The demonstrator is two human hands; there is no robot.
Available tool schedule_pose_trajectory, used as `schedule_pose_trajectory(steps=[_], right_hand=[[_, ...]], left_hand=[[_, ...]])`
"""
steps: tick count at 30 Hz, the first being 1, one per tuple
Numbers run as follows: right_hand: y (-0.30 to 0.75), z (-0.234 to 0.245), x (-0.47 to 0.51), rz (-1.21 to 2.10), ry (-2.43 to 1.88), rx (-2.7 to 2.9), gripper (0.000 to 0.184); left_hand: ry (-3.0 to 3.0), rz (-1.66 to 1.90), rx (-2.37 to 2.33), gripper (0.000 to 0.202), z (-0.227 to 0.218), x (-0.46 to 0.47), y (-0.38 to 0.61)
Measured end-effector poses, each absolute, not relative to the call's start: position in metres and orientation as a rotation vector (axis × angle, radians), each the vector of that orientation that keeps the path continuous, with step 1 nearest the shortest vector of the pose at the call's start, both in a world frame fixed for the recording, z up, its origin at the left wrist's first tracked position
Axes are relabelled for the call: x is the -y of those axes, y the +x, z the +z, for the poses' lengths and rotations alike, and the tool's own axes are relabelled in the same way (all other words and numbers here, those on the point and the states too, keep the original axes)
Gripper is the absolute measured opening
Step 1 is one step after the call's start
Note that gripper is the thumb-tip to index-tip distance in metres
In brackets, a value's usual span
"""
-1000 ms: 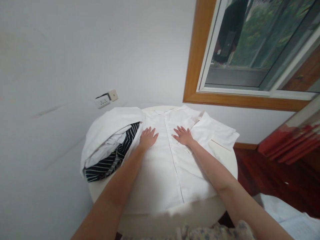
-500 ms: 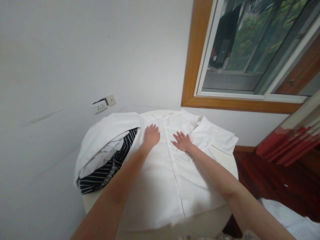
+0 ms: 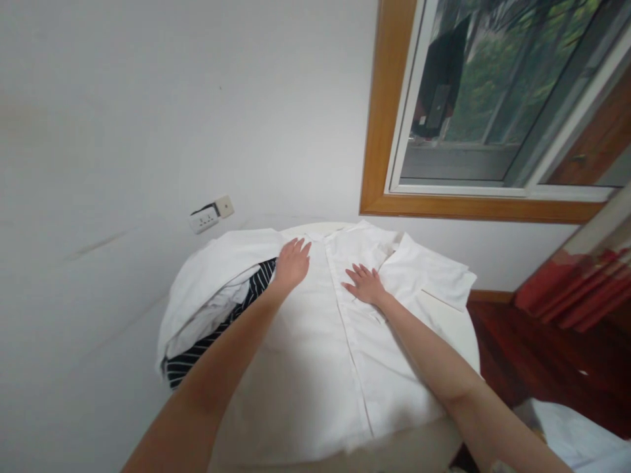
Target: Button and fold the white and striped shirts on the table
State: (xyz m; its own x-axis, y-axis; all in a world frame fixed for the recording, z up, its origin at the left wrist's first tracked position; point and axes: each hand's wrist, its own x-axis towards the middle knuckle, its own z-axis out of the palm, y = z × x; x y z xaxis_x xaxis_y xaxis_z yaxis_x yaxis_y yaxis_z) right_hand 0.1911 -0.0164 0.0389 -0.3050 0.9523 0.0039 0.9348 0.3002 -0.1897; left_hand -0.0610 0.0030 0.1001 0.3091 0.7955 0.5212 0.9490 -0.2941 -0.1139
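A white short-sleeved shirt [image 3: 300,368] lies spread out on a round white table [image 3: 456,335], its front placket running down the middle. My left hand [image 3: 293,263] rests flat on the upper left of the shirt near the collar, fingers spread. On the chest right of the placket lies my right hand [image 3: 365,284], palm down with its fingers apart. Beside my left forearm is a heap of clothing: a white garment [image 3: 207,269] over a black cloth with white stripes [image 3: 192,362], partly hidden by the arm. The shirt's right sleeve [image 3: 438,269] reaches past the table's edge.
The table stands against a white wall with a socket [image 3: 204,219] at the left. A wood-framed window [image 3: 473,205] is at the upper right, a red and cream curtain [image 3: 576,282] beside it. White cloth [image 3: 576,430] lies low at the right, by the dark red floor [image 3: 517,348].
My left hand has slid a little outward and up towards the shirt's left shoulder. My right hand stays about where it was on the chest. The view has shifted slightly.
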Motion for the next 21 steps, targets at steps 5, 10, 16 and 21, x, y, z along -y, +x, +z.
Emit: schedule_pose_trajectory(steps=[5,10,16,21], right_hand=[[0.193,0.034,0.016,0.228,-1.743,2.418,0.069],[0.193,0.032,0.015,0.241,-1.72,2.412,0.07],[0.193,0.032,0.015,0.241,-1.725,2.412,0.068],[0.194,0.032,0.014,0.225,-1.734,2.416,0.068]], left_hand=[[-1.929,-0.59,1.723,0.047,0.185,-0.008,-0.128],[-1.758,-0.315,2.15,0.042,0.212,-0.021,-0.229],[-1.845,-0.127,2.329,0.041,0.205,-0.015,-0.277],[-1.916,-0.273,2.405,0.047,0.208,-0.011,-0.277]])
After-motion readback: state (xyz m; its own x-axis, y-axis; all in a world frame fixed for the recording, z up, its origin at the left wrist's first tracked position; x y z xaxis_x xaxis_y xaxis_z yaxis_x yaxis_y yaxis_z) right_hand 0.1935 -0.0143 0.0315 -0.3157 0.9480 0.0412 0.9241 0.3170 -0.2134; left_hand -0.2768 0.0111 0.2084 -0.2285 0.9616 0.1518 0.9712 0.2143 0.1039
